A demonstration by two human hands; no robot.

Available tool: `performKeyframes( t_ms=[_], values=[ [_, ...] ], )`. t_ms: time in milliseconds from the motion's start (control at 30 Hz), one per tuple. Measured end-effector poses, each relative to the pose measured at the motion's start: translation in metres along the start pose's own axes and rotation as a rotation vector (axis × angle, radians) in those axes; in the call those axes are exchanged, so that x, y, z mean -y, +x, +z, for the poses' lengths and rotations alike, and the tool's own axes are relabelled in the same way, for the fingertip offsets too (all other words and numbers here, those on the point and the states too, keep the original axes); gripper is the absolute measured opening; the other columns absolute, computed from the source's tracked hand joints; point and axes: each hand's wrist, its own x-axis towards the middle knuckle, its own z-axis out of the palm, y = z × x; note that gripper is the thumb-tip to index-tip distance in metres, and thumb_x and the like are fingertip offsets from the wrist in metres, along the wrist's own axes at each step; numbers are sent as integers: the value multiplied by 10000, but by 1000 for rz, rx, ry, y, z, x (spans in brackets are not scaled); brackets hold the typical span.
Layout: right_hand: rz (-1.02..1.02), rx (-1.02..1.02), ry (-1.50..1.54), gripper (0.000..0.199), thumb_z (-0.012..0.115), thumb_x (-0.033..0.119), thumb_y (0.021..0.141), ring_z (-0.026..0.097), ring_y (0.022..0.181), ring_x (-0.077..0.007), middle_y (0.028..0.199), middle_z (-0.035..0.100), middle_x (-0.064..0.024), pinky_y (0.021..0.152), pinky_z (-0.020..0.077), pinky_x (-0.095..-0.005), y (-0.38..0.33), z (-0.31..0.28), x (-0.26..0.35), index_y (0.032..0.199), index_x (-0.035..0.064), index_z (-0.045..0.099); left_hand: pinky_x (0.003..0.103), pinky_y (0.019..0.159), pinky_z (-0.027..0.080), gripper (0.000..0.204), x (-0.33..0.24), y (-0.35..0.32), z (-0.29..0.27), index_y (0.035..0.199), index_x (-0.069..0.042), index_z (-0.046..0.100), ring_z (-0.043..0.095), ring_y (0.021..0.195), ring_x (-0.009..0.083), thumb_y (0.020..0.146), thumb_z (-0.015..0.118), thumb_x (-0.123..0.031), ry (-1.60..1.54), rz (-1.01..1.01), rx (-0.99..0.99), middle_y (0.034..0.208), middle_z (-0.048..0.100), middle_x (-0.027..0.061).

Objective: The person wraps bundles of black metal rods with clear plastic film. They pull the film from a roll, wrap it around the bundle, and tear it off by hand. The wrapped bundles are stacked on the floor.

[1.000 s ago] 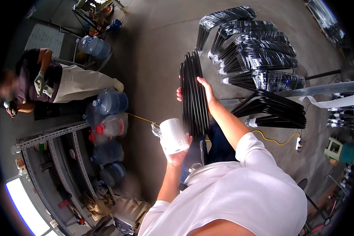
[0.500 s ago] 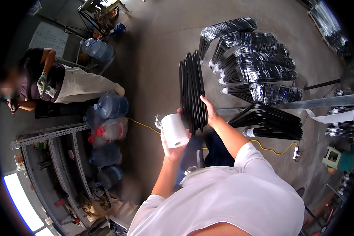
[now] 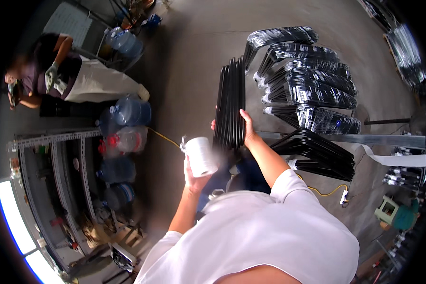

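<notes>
My left hand [image 3: 195, 180] is wrapped round a roll of clear plastic film [image 3: 201, 156], with a loose crumpled end sticking out at its upper left. To its right, my right hand [image 3: 247, 127] grips a bundle of black metal tubes [image 3: 230, 102] near the lower end, fingertips showing on the far side. The tubes lie close together, standing lengthwise away from me. On the floor to the right rests an unwrapped stack of bent black tubes [image 3: 317, 150]. Beyond it lie several bent bundles wrapped in film [image 3: 324, 90].
A metal rail [image 3: 388, 139] crosses the floor at right, near a yellow cable [image 3: 324, 193] and a green stool-like object [image 3: 388, 210]. At left are metal shelving [image 3: 57, 180], several large water bottles [image 3: 132, 111] and another person [image 3: 71, 71] holding something.
The film roll in my left hand has moved left, away from the tubes, and the gap between them has widened. My right hand keeps its hold on the bundle. The view has shifted slightly.
</notes>
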Motion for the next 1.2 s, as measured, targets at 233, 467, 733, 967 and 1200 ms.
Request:
performKeyframes(
  t_ms=[233, 467, 733, 967, 1200],
  values=[
    [46, -168, -65, 664, 412, 547, 822, 488, 1087, -348, 1156, 499, -240, 923, 399, -439, -3, 5, 1, 1213, 10, 432, 433, 852, 456, 672, -31, 22, -9, 1248, -53, 413, 571, 959, 316, 779, 543, -516, 488, 19, 74, 1107, 550, 154],
    [-83, -644, -611, 412, 448, 448, 885, 547, 884, -137, 972, 571, -5, 794, 430, -299, -35, -4, -2, 1133, 122, 488, 406, 835, 475, 730, -72, 61, 6, 1235, -17, 415, 593, 926, 299, 745, 578, -533, 602, -116, 196, 1101, 558, 154],
    [-656, -778, -1745, 464, 559, 91, 775, 460, 1082, -306, 1152, 473, -193, 919, 367, -377, -27, 40, -17, 1214, 44, 417, 422, 850, 467, 748, -87, 66, 13, 1247, -20, 396, 575, 964, 307, 746, 575, -547, 661, -143, 211, 1127, 539, 158],
    [-462, 132, -2346, 688, 561, -48, 611, 231, 1260, -374, 1346, 240, -194, 1014, 199, -543, -5, 62, -27, 1258, 96, 377, 405, 935, 401, 735, -75, 56, 44, 1288, -56, 368, 509, 1085, 274, 790, 486, -584, 492, -178, 244, 1216, 490, 129],
    [-671, 329, -2288, 904, 765, 199, 576, 199, 1285, -401, 1363, 200, -250, 1020, 51, -593, 15, 51, -26, 1282, 33, 226, 385, 984, 340, 684, -74, 37, 63, 1349, -112, 282, 430, 1173, 236, 862, 302, -592, 685, -111, 179, 1300, 416, 93]
  ],
)
